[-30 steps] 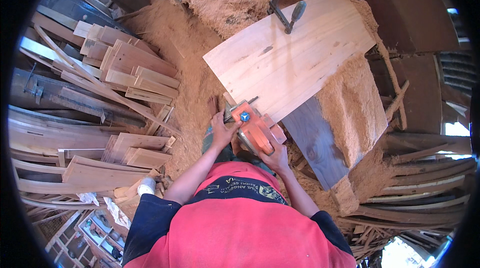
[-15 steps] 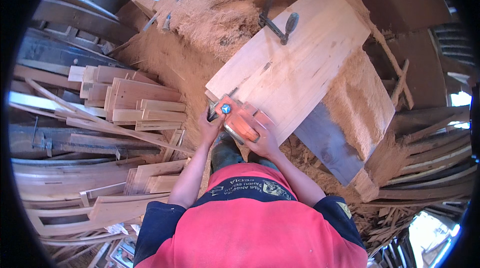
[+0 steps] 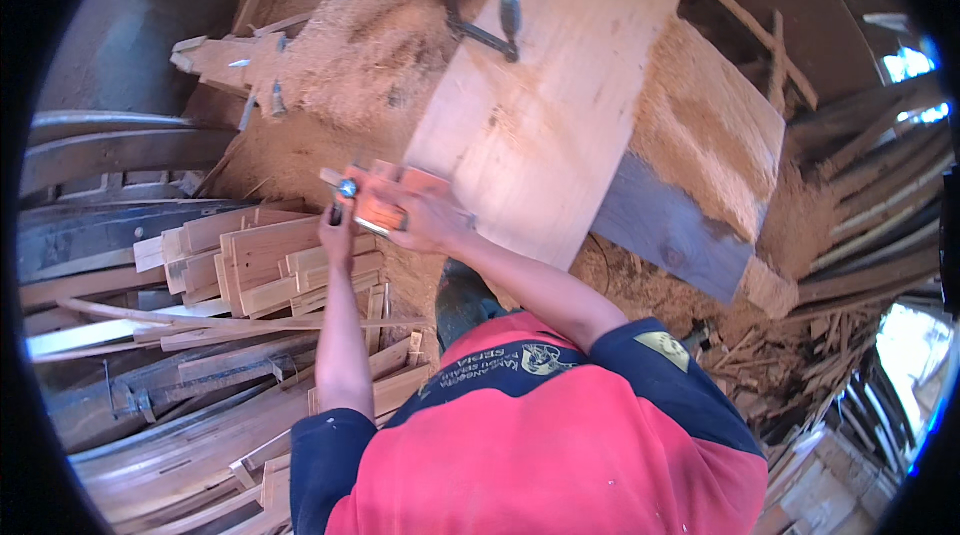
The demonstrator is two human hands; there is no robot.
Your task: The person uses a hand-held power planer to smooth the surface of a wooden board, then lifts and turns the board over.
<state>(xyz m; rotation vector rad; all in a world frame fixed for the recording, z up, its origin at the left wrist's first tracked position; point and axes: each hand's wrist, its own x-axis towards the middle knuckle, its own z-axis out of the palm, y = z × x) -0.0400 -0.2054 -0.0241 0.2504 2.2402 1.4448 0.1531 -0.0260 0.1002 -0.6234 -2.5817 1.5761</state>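
An orange electric hand planer (image 3: 377, 210) with a blue knob lies at the left edge of a pale wooden board (image 3: 560, 95), its front end sticking out past that edge. My right hand (image 3: 438, 223) is wrapped over the planer's handle. My left hand (image 3: 338, 238) is closed at the front end, just below the blue knob; its fingertips are partly hidden. A metal clamp (image 3: 485, 38) with a dark handle sits on the board's far left edge.
Sawdust (image 3: 380, 75) is heaped behind the board and over a dark plank (image 3: 675, 225) to its right. Short wood pieces (image 3: 265, 260) are stacked at left, near long boards and a second clamp (image 3: 130, 400). Curved timbers (image 3: 890, 195) line the right side.
Both hands have moved left with the planer, from the board's near corner to past its left edge. My view has turned, so the board now stands more upright in the picture.
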